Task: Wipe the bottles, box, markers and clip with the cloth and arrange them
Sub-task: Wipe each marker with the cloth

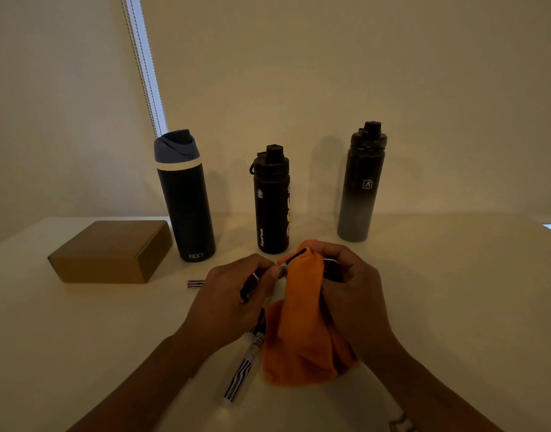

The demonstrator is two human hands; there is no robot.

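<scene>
Head view. Left on the pale table (439, 307), one closed brown box (112, 251). Along the far side, three upright bottles: blue-lidded bottle (185, 198) just right of the box, short black bottle (271, 201) in the middle, grey-fading bottle (361, 182) at right, well apart. Three markers: striped marker end (195, 284) poking out left of the left hand (233, 294); near marker (246, 363) flat by the cloth's left edge; held marker (294, 257) pinched in left-hand fingers. One orange cloth (302, 338), gripped by the right hand (349, 275), bunched round that marker's far end.
</scene>
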